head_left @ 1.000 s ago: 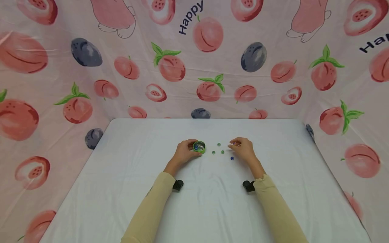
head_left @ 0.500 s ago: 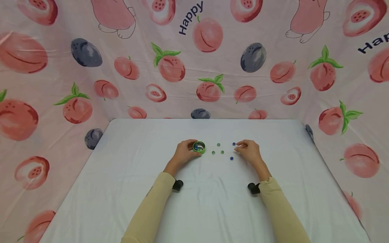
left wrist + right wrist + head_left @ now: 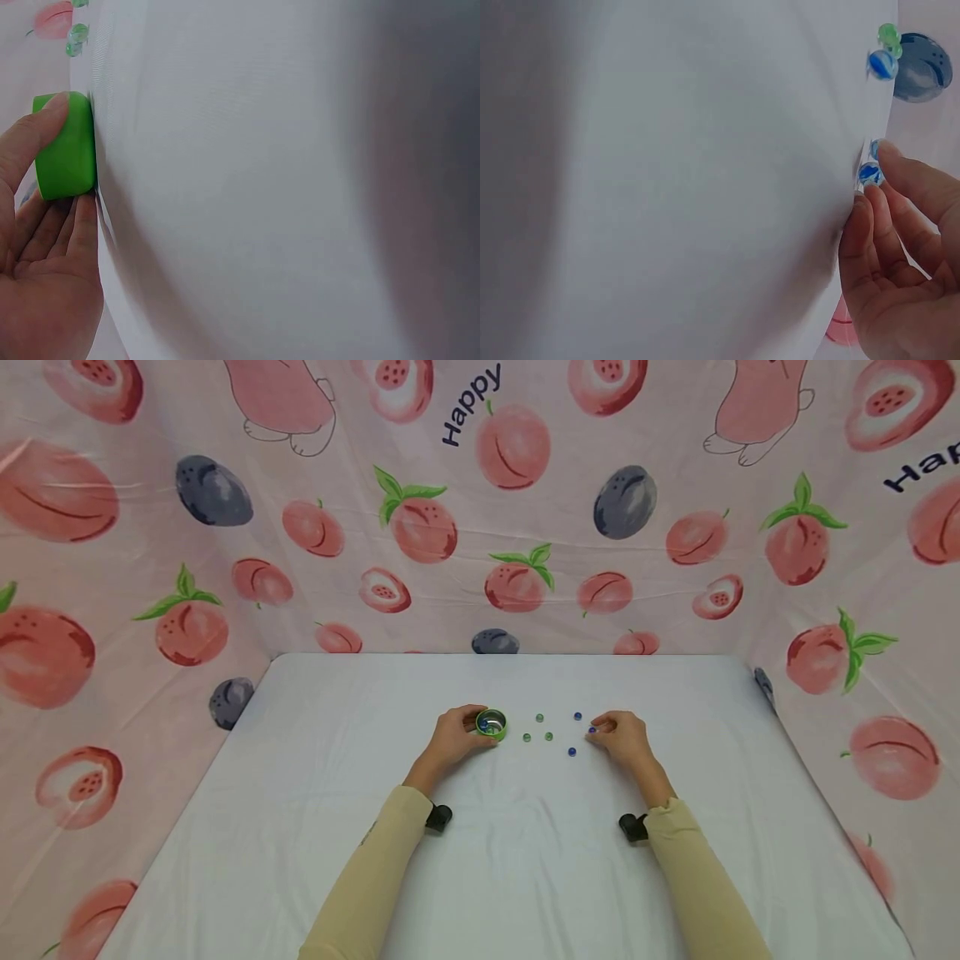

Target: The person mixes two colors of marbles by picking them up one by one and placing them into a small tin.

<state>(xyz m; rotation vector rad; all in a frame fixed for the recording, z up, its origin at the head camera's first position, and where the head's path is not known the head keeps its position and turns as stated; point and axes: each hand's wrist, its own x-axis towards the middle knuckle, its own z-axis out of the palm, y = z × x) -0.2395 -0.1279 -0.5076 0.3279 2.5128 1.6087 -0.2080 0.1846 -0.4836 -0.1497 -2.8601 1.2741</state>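
My left hand (image 3: 454, 732) grips a small round green container (image 3: 502, 734) with a shiny inside, thumb on one side and fingers on the other. In the left wrist view, the smooth green wall of the container (image 3: 67, 154) stands on the cloth. Blue and pale marbles (image 3: 486, 725) lie in it. My right hand (image 3: 624, 740) pinches a blue marble (image 3: 592, 730) between thumb and fingertips, low over the cloth; the right wrist view shows this swirled blue marble (image 3: 870, 174) there. A second blue marble (image 3: 875, 148) is partly hidden behind the thumb.
Three green marbles (image 3: 548, 737) lie on the white cloth between the hands. Two loose blue marbles, a far one (image 3: 577, 716) and a nearer one (image 3: 572, 752), lie left of the right hand. Fruit-printed fabric (image 3: 442, 602) walls the table's back and sides.
My right hand has let go of the far blue marble and drawn back right and slightly nearer; another blue marble now shows at its fingertips. My left hand and the container have stayed put.
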